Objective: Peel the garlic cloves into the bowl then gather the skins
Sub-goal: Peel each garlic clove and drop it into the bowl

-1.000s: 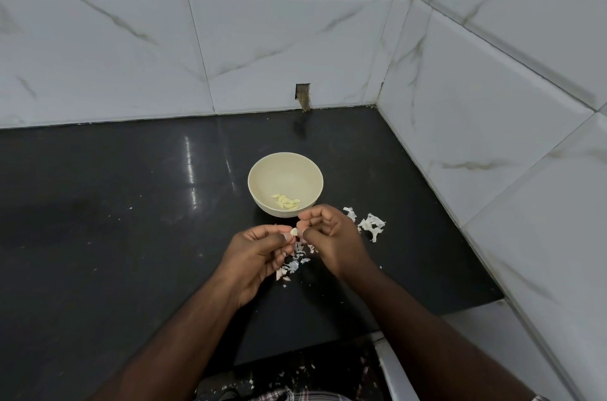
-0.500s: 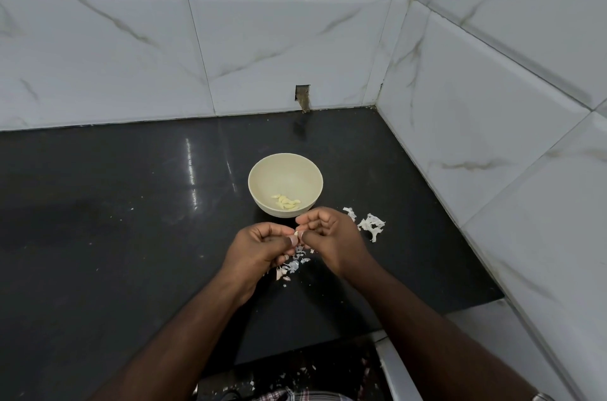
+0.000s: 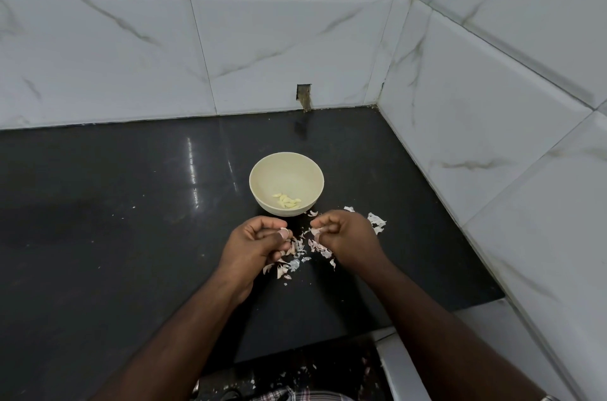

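Observation:
A cream bowl stands on the black counter with several peeled garlic cloves at its bottom. Just in front of it, my left hand holds a garlic clove in curled fingers. My right hand pinches a strip of pale pink skin between thumb and fingertips, a short gap from the left hand. Loose garlic skins lie scattered on the counter under and between both hands.
More white skins lie to the right of my right hand. Tiled walls close the counter at the back and right. The counter's front edge runs below my forearms, with skin bits on the floor.
My hands were pressed together at the clove; now they have pulled apart, the right hand taking a piece of skin off to the right.

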The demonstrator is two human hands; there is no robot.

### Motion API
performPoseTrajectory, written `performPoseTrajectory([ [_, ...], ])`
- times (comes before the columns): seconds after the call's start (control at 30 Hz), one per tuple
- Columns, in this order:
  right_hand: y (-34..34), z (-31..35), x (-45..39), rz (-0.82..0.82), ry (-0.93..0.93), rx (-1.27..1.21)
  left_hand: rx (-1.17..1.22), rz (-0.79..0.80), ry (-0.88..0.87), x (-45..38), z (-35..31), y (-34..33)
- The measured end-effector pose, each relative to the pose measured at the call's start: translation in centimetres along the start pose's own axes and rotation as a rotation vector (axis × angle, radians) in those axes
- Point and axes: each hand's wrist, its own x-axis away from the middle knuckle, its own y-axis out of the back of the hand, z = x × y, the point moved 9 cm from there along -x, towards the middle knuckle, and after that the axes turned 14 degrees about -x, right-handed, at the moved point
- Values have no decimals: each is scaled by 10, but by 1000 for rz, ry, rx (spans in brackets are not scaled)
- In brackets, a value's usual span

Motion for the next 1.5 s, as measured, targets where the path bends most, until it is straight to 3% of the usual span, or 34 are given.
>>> performPoseTrajectory([
  [0.1,4,0,-3,25,3,96,-17,-34,-10,-2,-1,6],
  [0.3,21,25,2,-144,79,127,-49,-46,-5,-4,2,12],
  [0.5,-24,54,5,150,335,282,-35,-38,-9,-5,-4,10],
  [0.57,-31,50,3,170,294,336,-37,-29,-14,-4,-6,10],
  [0.73,-27,47,-1,144,132,149,-91,-51,-48,-2,-11,17],
  [0.83,-10,59,-16,7,159,143,-224,-138,-82,-7,-11,34],
  [0.9,-4,62,-29,-42,163,190,-453,-199,-110,-10,-9,48],
  [1.03,-12,61,-40,7,164,307,-901,-150,-136,-4,-2,47],
  [1.17,-16,65,-34,6,218,284,-1021,-94,-142,-5,6,39],
  [1.33,-58,28,-9,243,104,292,-1162,-96,-177,-8,8,36],
  [1.5,-73,12,0,269,99,294,-1138,-110,-202,-8,6,37],
])
